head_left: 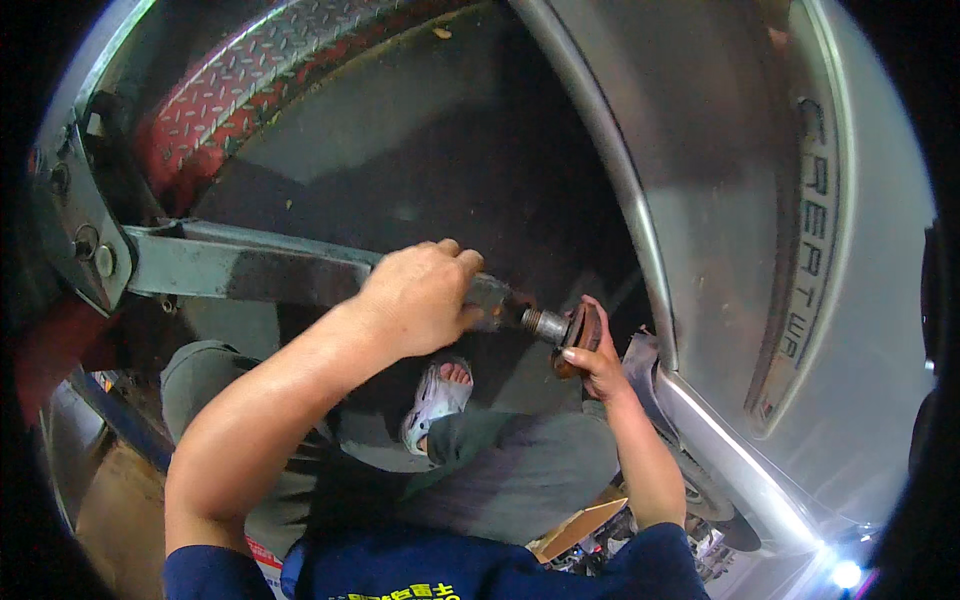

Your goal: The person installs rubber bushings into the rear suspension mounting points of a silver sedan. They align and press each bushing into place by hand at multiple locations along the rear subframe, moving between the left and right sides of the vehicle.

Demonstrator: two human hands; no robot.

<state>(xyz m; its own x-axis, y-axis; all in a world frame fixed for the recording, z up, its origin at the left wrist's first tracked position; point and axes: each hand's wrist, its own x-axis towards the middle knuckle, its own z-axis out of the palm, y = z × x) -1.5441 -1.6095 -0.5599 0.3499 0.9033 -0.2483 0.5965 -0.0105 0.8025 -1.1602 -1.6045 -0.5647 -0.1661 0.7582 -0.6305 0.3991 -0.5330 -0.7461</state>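
A grey steel car-lift arm [260, 268] reaches across from the left toward the silver car. Over its outer end my left hand [422, 298] is closed, fingers curled around the far edge. A threaded metal post [542, 322] rises from that end, carrying a round, rusty brown lift pad [578, 340]. My right hand [600, 368] grips the pad, thumb on its near side and fingers behind it. The pad sits beside the car's lower edge; I cannot tell whether they touch.
Along the right stands the silver car's body [715, 200], its lower edge curving close to my right hand. The lift's pivot bracket [95, 240] is at the left, below a red-edged diamond-plate ramp [235, 95]. A cardboard piece [580, 530] and clutter lie at the lower right.
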